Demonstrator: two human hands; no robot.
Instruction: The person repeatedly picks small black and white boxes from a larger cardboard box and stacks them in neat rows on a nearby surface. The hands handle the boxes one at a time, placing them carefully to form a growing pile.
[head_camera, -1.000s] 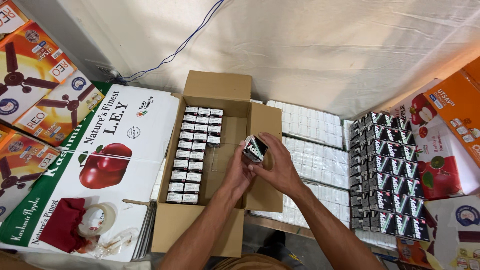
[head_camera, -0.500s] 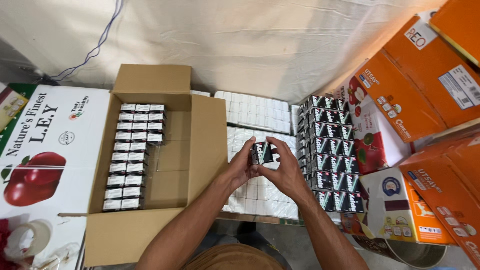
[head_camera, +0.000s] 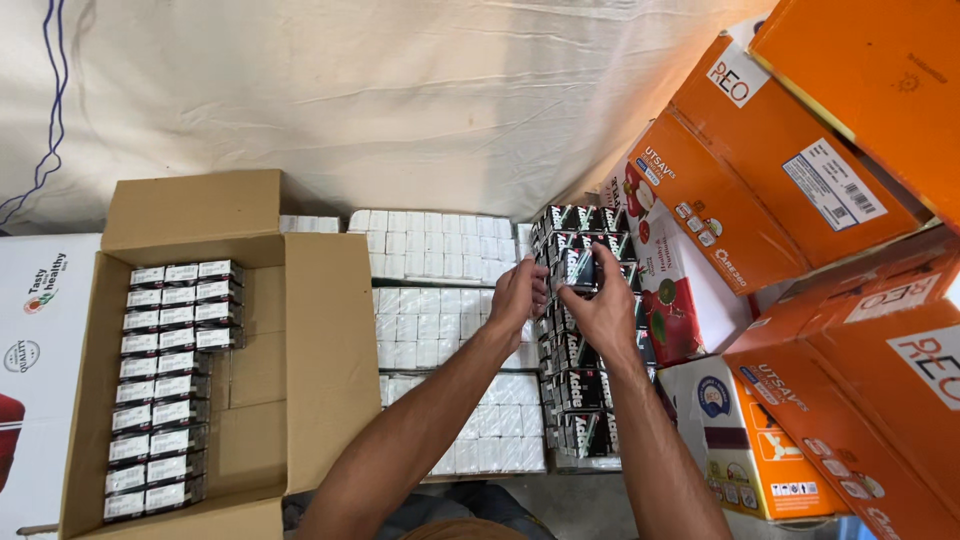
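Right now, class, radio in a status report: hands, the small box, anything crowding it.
Left hand and right hand together on small dark box. Box at stack of dark boxes. Open carton left, apart.

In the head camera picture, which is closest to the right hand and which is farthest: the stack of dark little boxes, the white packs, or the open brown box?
From the right hand:
1. Stack of dark little boxes: right at the hand, which reaches into its top.
2. White packs: just to the left, beyond the left hand.
3. Open brown box: farthest, over on the left side.
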